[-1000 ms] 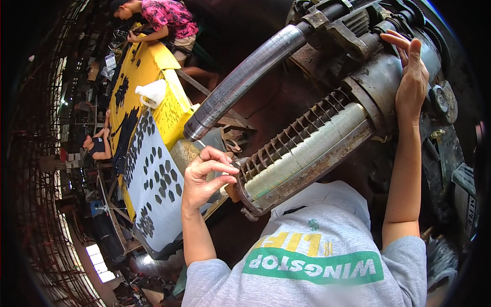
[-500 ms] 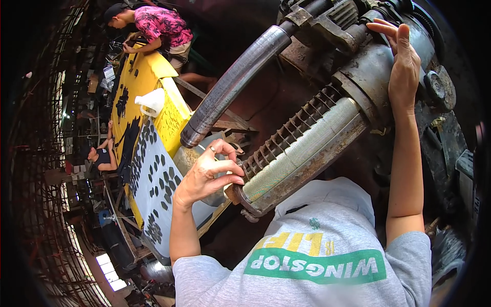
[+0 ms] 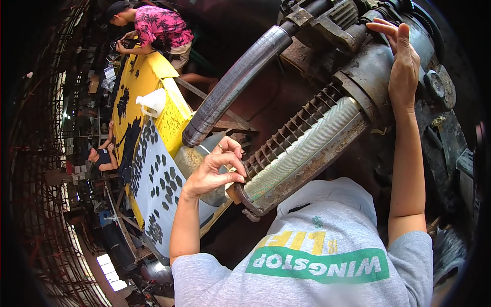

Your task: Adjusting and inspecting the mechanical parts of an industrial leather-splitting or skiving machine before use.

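Note:
A heavy, rust-stained metal machine (image 3: 360, 69) fills the upper right, with a long arm slanting down toward the middle. Set into that arm is a pale, finely textured strip (image 3: 307, 146), and a row of dark, rusty ribs (image 3: 286, 134) runs along its far side. My left hand (image 3: 216, 170) is at the arm's lower end, thumb and forefinger pinched together by the ribs. Whatever is between those fingertips is too small to make out. Fingers stretched out, my right hand (image 3: 403, 69) lies against the machine's rounded grey housing.
A thick steel bar (image 3: 238, 84) slants above the arm. Left of it, a yellow-covered table (image 3: 146, 77) bears a white jug (image 3: 152, 102) and a grey sheet (image 3: 174, 210) with many dark pieces. One person (image 3: 161, 28) works at its far end, another (image 3: 105, 157) along its left side.
My left hand has shifted slightly to the right, still pinched at the arm's end. My right hand stays in place. The person in pink has moved their hands a little.

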The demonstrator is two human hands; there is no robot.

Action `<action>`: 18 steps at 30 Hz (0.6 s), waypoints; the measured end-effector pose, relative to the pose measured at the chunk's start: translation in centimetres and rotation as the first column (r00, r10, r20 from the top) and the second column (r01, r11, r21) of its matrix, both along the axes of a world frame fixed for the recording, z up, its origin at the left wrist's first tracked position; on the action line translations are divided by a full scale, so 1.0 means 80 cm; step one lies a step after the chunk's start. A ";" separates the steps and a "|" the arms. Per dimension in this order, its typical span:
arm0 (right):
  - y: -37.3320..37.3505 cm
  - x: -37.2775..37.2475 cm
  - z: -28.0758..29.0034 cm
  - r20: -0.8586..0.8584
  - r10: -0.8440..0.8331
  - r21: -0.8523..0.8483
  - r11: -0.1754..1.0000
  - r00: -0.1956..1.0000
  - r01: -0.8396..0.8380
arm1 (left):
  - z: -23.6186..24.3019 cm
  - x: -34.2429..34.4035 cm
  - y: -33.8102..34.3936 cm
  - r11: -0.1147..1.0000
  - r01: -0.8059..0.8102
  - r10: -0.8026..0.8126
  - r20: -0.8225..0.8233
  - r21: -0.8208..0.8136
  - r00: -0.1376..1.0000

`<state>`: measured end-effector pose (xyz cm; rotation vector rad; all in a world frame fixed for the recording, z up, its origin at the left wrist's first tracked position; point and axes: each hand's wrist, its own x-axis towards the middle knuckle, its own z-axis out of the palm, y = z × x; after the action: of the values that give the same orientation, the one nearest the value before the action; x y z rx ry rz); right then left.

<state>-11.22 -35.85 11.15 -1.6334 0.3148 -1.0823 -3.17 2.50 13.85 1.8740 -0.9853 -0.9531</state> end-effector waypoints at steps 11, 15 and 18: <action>-0.005 0.001 -0.003 -0.009 -0.005 -0.030 1.000 1.000 0.005 | -0.010 0.003 0.001 1.000 -0.017 0.014 -0.176 -0.014 0.984; -0.002 0.002 -0.001 -0.019 -0.026 -0.031 0.999 0.999 0.025 | -0.012 0.003 0.002 0.999 -0.027 0.022 -0.210 -0.021 0.977; -0.002 0.002 -0.001 -0.026 -0.028 -0.028 0.999 0.999 0.027 | -0.009 0.002 0.002 0.999 -0.029 0.025 -0.239 -0.014 0.971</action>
<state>-11.07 -36.03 11.10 -1.6735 0.3418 -1.0914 -3.02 2.62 13.16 1.7062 -0.8182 -1.1212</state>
